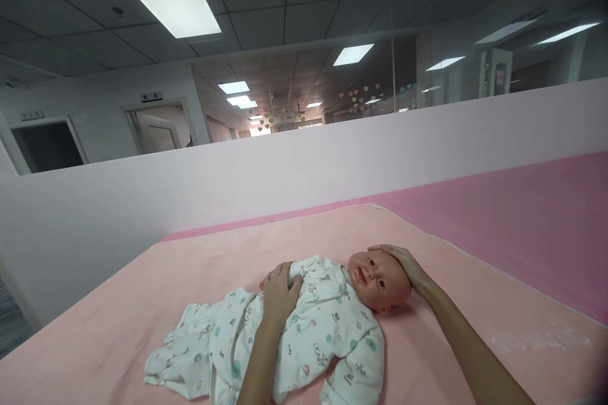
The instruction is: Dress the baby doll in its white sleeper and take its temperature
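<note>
A baby doll lies on its back on a pink padded surface, its head to the right. It wears a white outfit printed with small animals and green dots. My left hand is closed over the doll's far arm at the wrist end of the sleeve, and a bit of the doll's hand shows beyond my fingers. Against the top of the doll's head lies my right hand, fingers stretched along its far side; its palm is partly hidden. The doll's near sleeve bends toward me.
A low white wall with glass above it runs behind the padded surface. Darker pink matting lies to the right. An open door and ceiling lights show beyond. Grey floor appears at the left edge.
</note>
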A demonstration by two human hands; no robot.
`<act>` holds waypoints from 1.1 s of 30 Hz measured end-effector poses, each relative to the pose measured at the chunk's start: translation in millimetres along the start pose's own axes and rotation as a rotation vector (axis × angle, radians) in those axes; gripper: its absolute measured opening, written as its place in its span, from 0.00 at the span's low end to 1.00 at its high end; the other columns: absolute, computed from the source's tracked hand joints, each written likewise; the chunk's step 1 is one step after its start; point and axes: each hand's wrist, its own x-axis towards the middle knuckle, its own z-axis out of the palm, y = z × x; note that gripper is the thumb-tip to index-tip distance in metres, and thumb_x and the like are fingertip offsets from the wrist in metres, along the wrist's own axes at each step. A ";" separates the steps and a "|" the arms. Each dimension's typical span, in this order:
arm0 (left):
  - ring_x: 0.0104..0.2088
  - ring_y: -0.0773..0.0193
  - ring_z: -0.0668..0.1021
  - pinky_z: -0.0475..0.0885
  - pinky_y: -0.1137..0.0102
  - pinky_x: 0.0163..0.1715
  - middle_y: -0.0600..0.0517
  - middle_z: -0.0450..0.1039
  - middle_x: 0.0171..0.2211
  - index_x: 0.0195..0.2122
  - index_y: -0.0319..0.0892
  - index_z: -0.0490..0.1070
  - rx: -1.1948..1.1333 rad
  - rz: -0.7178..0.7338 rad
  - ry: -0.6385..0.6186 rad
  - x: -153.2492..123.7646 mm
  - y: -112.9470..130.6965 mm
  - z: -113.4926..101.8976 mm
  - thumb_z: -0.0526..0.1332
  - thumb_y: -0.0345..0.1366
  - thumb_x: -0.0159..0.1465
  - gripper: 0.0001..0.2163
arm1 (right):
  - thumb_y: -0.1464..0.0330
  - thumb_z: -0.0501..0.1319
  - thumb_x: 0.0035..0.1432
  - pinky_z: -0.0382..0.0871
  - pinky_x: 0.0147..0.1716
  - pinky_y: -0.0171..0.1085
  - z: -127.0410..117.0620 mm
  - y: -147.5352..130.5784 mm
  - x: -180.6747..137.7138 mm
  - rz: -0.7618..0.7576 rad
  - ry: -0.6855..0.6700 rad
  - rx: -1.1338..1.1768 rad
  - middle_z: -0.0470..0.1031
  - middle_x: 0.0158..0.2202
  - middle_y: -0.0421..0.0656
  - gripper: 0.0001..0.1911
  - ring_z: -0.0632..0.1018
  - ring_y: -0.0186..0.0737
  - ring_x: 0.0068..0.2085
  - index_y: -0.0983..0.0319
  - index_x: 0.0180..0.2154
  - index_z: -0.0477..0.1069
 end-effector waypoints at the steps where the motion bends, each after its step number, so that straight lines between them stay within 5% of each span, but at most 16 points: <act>1: 0.45 0.58 0.68 0.57 0.62 0.49 0.51 0.68 0.46 0.44 0.46 0.65 0.000 0.001 0.000 0.1 -0.1 0.1 0.49 0.40 0.58 0.14 | 0.58 0.61 0.38 0.64 0.47 0.42 0.1 -0.3 0.0 -0.001 0.002 -0.004 0.76 0.36 0.46 0.17 0.73 0.48 0.43 0.65 0.28 0.74; 7: 0.45 0.58 0.68 0.57 0.62 0.49 0.51 0.68 0.45 0.44 0.45 0.65 -0.006 -0.011 -0.008 -0.3 1.5 -1.8 0.49 0.39 0.58 0.14 | 0.58 0.61 0.39 0.63 0.48 0.41 -1.3 5.4 3.0 0.011 0.014 0.010 0.76 0.37 0.46 0.17 0.72 0.48 0.45 0.64 0.28 0.74; 13: 0.44 0.59 0.68 0.58 0.62 0.48 0.52 0.69 0.44 0.42 0.46 0.65 0.001 -0.011 0.003 -1.2 2.7 -1.8 0.49 0.40 0.58 0.13 | 0.58 0.62 0.38 0.62 0.50 0.42 -3.4 13.2 8.9 -0.100 0.183 0.071 0.72 0.46 0.44 0.22 0.70 0.46 0.49 0.60 0.38 0.72; 18: 0.47 0.58 0.68 0.53 0.59 0.52 0.51 0.69 0.46 0.44 0.47 0.65 0.062 -0.085 0.029 -1.9 2.1 0.1 0.49 0.42 0.58 0.15 | 0.59 0.60 0.38 0.61 0.50 0.43 -5.3 19.2 15.1 -0.085 0.139 -0.014 0.76 0.37 0.46 0.16 0.72 0.47 0.46 0.62 0.29 0.74; 22: 0.49 0.60 0.68 0.50 0.57 0.55 0.50 0.69 0.46 0.44 0.46 0.66 0.029 -0.072 0.052 -2.4 6.2 -5.7 0.50 0.40 0.58 0.14 | 0.59 0.58 0.42 0.61 0.50 0.44 -3.9 17.2 12.5 -0.152 0.267 -0.008 0.75 0.38 0.45 0.16 0.72 0.46 0.45 0.62 0.33 0.73; 26: 0.47 0.59 0.69 0.58 0.61 0.52 0.50 0.69 0.45 0.43 0.46 0.67 -0.207 0.092 0.047 -9.5 23.6 -16.2 0.53 0.40 0.57 0.14 | 0.61 0.55 0.48 0.65 0.44 0.44 2.5 3.0 -3.6 -0.368 0.423 -0.049 0.75 0.34 0.46 0.15 0.74 0.44 0.38 0.62 0.35 0.70; 30: 0.42 0.61 0.71 0.65 0.68 0.43 0.52 0.72 0.41 0.41 0.48 0.70 -0.440 0.211 -0.233 -18.2 43.3 -15.4 0.59 0.43 0.53 0.15 | 0.64 0.54 0.51 0.64 0.43 0.44 16.9 -10.6 -26.5 -0.752 0.644 -0.449 0.74 0.32 0.47 0.09 0.73 0.44 0.37 0.60 0.31 0.70; 33: 0.39 0.61 0.72 0.65 0.69 0.40 0.51 0.73 0.36 0.36 0.48 0.74 -0.423 0.196 -0.273 -17.6 47.5 -7.9 0.59 0.43 0.52 0.11 | 0.68 0.55 0.49 0.65 0.38 0.43 40.7 -9.4 -44.5 -1.048 0.446 -0.611 0.74 0.28 0.45 0.07 0.73 0.43 0.33 0.59 0.27 0.71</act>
